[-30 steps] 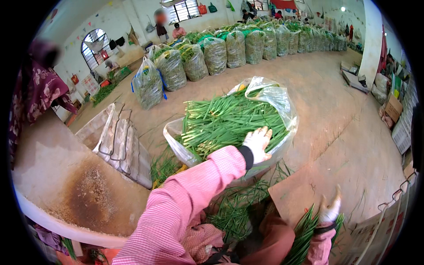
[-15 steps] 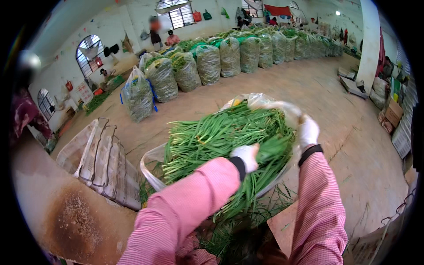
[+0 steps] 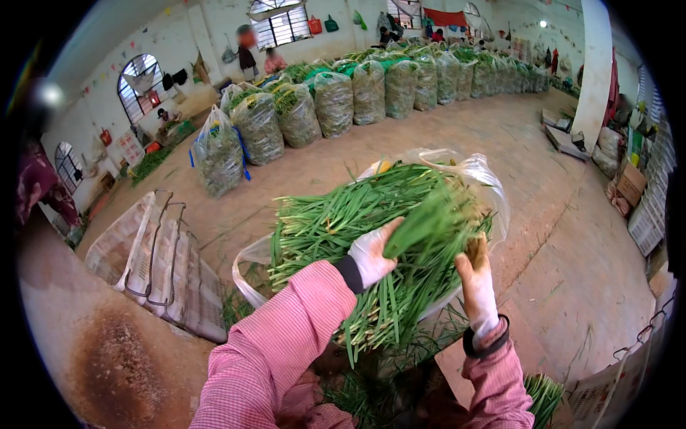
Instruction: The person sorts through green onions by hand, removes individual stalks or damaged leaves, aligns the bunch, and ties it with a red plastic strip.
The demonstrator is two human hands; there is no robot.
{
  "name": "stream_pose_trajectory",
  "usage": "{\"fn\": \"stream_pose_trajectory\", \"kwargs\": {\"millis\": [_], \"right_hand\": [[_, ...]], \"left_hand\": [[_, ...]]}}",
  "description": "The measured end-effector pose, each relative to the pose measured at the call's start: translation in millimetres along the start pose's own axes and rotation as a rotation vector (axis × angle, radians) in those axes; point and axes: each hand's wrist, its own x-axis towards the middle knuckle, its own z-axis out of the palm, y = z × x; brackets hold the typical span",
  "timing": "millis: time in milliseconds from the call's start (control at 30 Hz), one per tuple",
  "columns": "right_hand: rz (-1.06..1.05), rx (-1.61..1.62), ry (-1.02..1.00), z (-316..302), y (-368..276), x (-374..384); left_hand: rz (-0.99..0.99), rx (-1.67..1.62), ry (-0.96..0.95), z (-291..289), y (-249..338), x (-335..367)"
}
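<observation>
Long green garlic chives (image 3: 321, 222) lie piled in a clear plastic bag (image 3: 493, 187), its rim folded outward around them. My left hand (image 3: 373, 256), in a white glove, is closed around a bunch of chives (image 3: 425, 225) lifted above the pile; the bunch is smeared by motion. At the right edge of the pile is my gloved right hand (image 3: 477, 282), its stained fingers pointing up close to the pale stalk ends. Thumb and fingers look apart there, with nothing plainly held; whether they touch the stalks I cannot tell.
Stacked pale plastic crates (image 3: 161, 264) stand at left, beside a stained surface (image 3: 121, 357). Behind is a long row of filled clear bags (image 3: 261, 129). More chives (image 3: 544, 397) lie by my right forearm, near a crate (image 3: 607, 390). A white pillar (image 3: 597, 79) rises at right.
My right hand has let go of the bag's rim and come down to the stalk ends. My left hand has moved left and raised its bunch off the pile.
</observation>
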Motion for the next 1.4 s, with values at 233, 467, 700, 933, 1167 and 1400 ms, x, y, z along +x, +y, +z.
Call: {"fn": "stream_pose_trajectory", "kwargs": {"millis": [233, 467, 700, 933, 1167, 1400], "right_hand": [[0.1, 0.32, 0.038, 8.7, -4.1, 33.0], [0.239, 0.297, -0.211, -26.0, -13.1, 10.8], [0.078, 0.128, -0.217, 9.6, -47.7, -12.0], [0.012, 0.234, 0.078, -2.4, -29.4, -11.4], [0.104, 0.201, 0.181, -13.0, -52.0, -60.9], [0.176, 0.52, 0.252, -36.9, -131.5, -94.9]], "left_hand": [[0.163, 0.458, -0.076, -1.3, 26.4, -13.9], [-0.043, 0.128, -0.196, -1.2, 49.8, -16.9], [-0.011, 0.483, -0.316, 15.5, 70.3, -21.7], [-0.102, -0.284, -0.596, -48.2, 62.3, -3.3], [-0.412, 0.539, -0.322, 18.1, 9.3, 37.2], [-0.478, 0.37, -0.122, 6.0, -16.5, 15.2]]}}
